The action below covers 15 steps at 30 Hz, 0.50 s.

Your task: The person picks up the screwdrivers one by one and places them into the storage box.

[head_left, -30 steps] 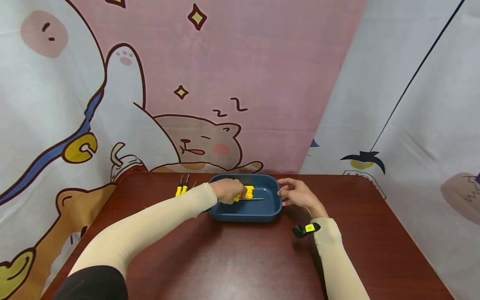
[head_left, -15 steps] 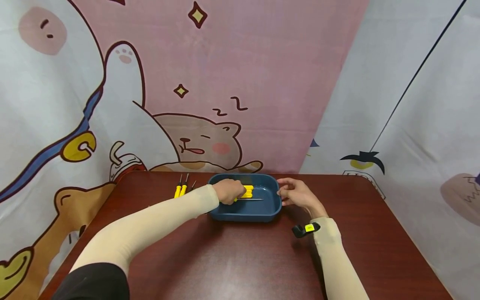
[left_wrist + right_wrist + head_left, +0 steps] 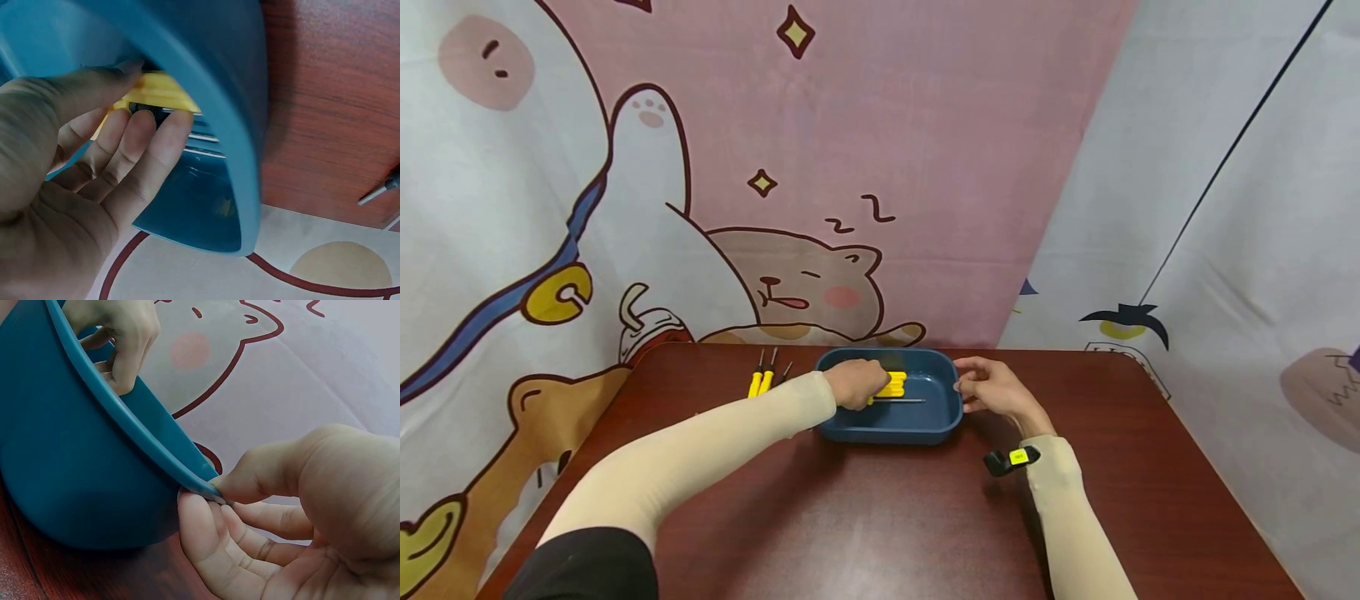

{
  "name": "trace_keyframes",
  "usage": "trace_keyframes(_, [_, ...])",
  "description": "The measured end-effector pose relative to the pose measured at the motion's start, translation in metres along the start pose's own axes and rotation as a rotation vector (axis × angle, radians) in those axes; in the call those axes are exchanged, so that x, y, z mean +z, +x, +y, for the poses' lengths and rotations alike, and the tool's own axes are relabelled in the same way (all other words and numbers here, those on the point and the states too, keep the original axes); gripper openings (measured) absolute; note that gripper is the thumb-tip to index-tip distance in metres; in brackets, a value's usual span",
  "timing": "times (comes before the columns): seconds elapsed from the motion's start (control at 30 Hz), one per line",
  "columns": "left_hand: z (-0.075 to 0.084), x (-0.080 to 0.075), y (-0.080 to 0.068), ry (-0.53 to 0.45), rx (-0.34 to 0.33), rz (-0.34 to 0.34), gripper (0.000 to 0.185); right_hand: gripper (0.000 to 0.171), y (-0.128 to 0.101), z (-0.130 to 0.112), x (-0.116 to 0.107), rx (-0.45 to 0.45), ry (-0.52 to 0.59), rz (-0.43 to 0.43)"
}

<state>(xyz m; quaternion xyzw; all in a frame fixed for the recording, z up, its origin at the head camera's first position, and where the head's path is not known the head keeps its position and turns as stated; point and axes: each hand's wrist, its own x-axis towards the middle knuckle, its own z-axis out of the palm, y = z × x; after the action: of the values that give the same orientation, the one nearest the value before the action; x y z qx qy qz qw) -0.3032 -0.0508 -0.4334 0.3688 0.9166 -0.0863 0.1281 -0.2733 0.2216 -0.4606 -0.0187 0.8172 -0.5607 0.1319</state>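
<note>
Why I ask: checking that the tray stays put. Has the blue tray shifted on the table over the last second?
No. The blue tray keeps its spot under the sleeping cat print; the right hand pinches its rim.

Both forearms are seen extended forward in beige sleeves; the left arm is angled inward from the lower left, the right from the lower right. The left hand [image 3: 857, 382] is held knuckles-up, fingers [image 3: 134, 140] curled down against the thumb in a pinch; the right hand [image 3: 992, 388] is turned on its side, thumb pressed above and index finger [image 3: 200, 540] below, remaining fingers loosely bent; a small black device is strapped at the right wrist.
</note>
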Motion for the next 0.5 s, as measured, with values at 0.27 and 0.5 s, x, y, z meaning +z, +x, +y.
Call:
trace_keyframes(0.27, [-0.0026,-0.0015,-0.0034,0.006,-0.010,0.021,0.008,0.047,-0.0007,-0.0006,-0.0003,0.013,0.000,0.011])
trace_keyframes(0.5, [-0.0060,-0.0025,-0.0074,0.017,-0.031,0.052,0.026,0.047,-0.0002,0.0000,-0.0012,0.008,-0.001,0.003])
